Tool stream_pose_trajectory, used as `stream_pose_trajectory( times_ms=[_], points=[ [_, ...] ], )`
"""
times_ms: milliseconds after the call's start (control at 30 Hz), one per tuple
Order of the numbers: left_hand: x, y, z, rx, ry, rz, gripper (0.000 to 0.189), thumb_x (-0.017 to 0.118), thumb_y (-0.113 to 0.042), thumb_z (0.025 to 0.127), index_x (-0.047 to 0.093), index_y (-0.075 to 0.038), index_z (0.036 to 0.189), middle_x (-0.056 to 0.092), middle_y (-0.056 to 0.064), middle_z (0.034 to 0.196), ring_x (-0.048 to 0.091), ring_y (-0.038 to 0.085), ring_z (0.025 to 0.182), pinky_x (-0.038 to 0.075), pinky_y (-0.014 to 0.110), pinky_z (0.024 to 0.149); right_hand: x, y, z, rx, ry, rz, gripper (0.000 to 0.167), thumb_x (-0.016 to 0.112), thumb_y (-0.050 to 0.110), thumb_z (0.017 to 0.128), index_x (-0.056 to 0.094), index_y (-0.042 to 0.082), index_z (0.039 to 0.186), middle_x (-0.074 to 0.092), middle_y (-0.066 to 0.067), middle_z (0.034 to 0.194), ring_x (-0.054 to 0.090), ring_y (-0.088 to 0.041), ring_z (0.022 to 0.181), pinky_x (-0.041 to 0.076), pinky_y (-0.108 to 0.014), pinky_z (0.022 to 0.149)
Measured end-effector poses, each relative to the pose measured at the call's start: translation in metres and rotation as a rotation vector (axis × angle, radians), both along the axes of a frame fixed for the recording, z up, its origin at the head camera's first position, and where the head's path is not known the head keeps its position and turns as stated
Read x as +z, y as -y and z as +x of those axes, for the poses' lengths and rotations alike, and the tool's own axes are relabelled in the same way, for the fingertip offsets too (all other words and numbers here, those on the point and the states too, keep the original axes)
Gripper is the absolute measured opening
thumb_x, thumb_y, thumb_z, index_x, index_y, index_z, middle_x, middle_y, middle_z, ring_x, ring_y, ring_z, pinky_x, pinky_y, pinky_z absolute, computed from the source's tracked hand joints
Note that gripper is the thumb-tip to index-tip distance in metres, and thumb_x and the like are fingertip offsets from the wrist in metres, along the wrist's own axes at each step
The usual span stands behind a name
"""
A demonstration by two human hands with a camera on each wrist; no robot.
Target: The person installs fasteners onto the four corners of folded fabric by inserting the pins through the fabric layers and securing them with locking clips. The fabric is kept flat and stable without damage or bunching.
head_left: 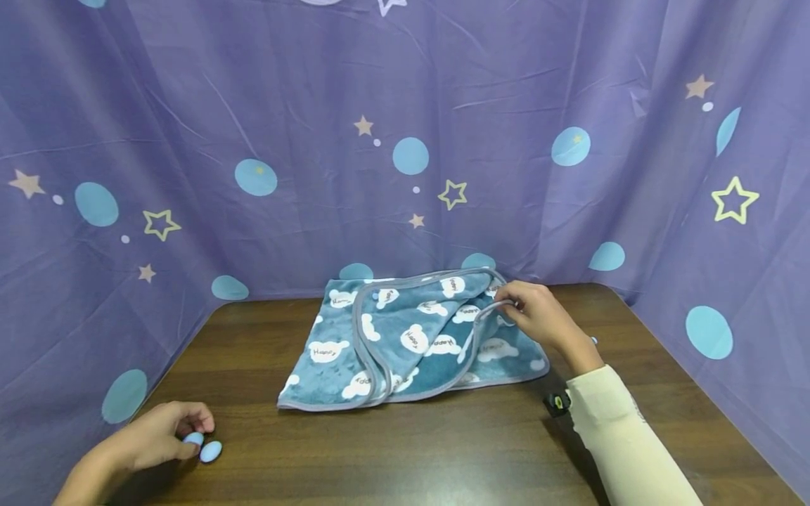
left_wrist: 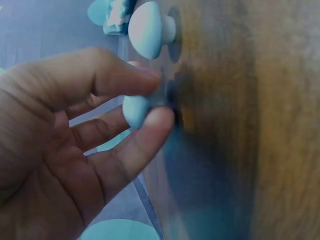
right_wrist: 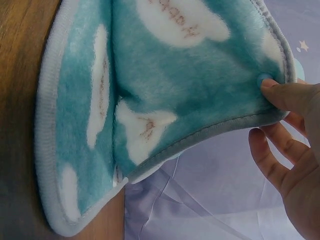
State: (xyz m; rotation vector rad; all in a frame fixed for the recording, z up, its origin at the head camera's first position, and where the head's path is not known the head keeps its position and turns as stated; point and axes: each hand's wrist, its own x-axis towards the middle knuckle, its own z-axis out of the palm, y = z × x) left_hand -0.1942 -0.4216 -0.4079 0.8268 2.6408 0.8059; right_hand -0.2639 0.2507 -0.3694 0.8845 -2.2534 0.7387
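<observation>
My left hand (head_left: 167, 432) is at the table's front left, with thumb and fingertip on either side of a light blue mushroom-shaped quilt clip (left_wrist: 134, 111). Beside it stands a second such clip (left_wrist: 146, 31), cap up on a short stem, untouched. A teal blanket (head_left: 414, 339) with white bear heads and grey edging lies partly folded at the table's back. My right hand (head_left: 538, 316) pinches the blanket's corner and lifts it off the layer below. Under the right thumb a small round blue piece (right_wrist: 264, 78) shows against the fabric; its other side is hidden.
A brown wooden table (head_left: 443, 450) carries everything. Purple curtains (head_left: 405, 84) with stars and dots close in the back and sides. A small light blue piece (head_left: 593, 340) shows behind the right wrist, and another blue spot (head_left: 375, 296) on the blanket's upper left.
</observation>
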Motion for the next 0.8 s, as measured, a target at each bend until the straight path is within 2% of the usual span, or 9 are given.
stream_pose_trajectory(
  times_ms=[167, 300, 400, 467, 567, 700, 800],
  points=[
    [0.006, -0.004, -0.005, 0.064, -0.081, -0.045, 0.011, 0.070, -0.002, 0.091, 0.069, -0.007, 0.100, 0.068, -0.005, 0.092, 0.059, 0.000, 0.074, 0.051, 0.024, 0.061, -0.001, 0.000, 0.000, -0.006, 0.011, 0.003, 0.026, 0.076, -0.012, 0.082, 0.072, 0.012, 0.092, 0.071, 0.002, 0.089, 0.060, -0.011, 0.077, 0.052, -0.032, 0.065],
    [0.010, -0.013, -0.012, 0.155, -0.121, -0.089, 0.009, 0.063, -0.006, 0.097, 0.071, -0.009, 0.100, 0.068, -0.004, 0.085, 0.060, 0.002, 0.069, 0.049, 0.024, 0.060, -0.003, -0.001, -0.001, -0.013, 0.014, 0.005, 0.025, 0.075, -0.010, 0.083, 0.072, 0.012, 0.092, 0.071, 0.002, 0.088, 0.060, -0.011, 0.077, 0.052, -0.032, 0.065],
    [0.014, -0.021, -0.019, 0.221, -0.137, -0.140, 0.010, 0.062, -0.010, 0.100, 0.072, -0.010, 0.099, 0.066, -0.006, 0.080, 0.058, 0.003, 0.068, 0.045, 0.024, 0.061, -0.002, -0.001, 0.000, -0.014, 0.018, 0.001, 0.025, 0.075, -0.011, 0.082, 0.072, 0.012, 0.092, 0.071, 0.002, 0.089, 0.061, -0.011, 0.077, 0.053, -0.033, 0.065],
    [0.016, -0.026, -0.024, 0.230, -0.134, -0.136, 0.011, 0.061, -0.009, 0.101, 0.072, -0.008, 0.100, 0.068, -0.002, 0.085, 0.061, 0.005, 0.070, 0.049, 0.025, 0.062, -0.001, -0.001, 0.000, -0.012, 0.017, 0.002, 0.026, 0.075, -0.012, 0.082, 0.072, 0.012, 0.092, 0.071, 0.002, 0.089, 0.061, -0.012, 0.078, 0.053, -0.034, 0.065],
    [0.018, -0.034, -0.031, 0.233, -0.119, -0.096, 0.012, 0.062, -0.006, 0.100, 0.072, -0.003, 0.104, 0.073, 0.005, 0.097, 0.067, 0.007, 0.075, 0.054, 0.025, 0.066, 0.001, 0.000, 0.001, -0.006, 0.017, 0.000, 0.026, 0.074, -0.013, 0.082, 0.072, 0.011, 0.092, 0.071, 0.002, 0.089, 0.062, -0.012, 0.078, 0.053, -0.035, 0.065],
    [0.021, -0.049, -0.043, 0.214, -0.103, 0.029, 0.017, 0.063, -0.006, 0.100, 0.070, 0.004, 0.112, 0.074, 0.014, 0.103, 0.072, 0.012, 0.084, 0.057, 0.026, 0.071, 0.002, 0.001, 0.002, -0.005, 0.016, -0.002, 0.027, 0.074, -0.014, 0.082, 0.072, 0.011, 0.092, 0.071, 0.002, 0.089, 0.062, -0.012, 0.078, 0.053, -0.035, 0.065],
    [0.025, -0.065, -0.053, 0.203, -0.082, 0.141, 0.025, 0.062, -0.010, 0.103, 0.067, 0.007, 0.120, 0.073, 0.019, 0.108, 0.074, 0.021, 0.090, 0.059, 0.029, 0.074, 0.002, 0.000, 0.003, -0.013, 0.021, 0.001, 0.026, 0.075, -0.013, 0.082, 0.072, 0.011, 0.092, 0.071, 0.002, 0.089, 0.062, -0.012, 0.078, 0.053, -0.035, 0.066]
  ],
)
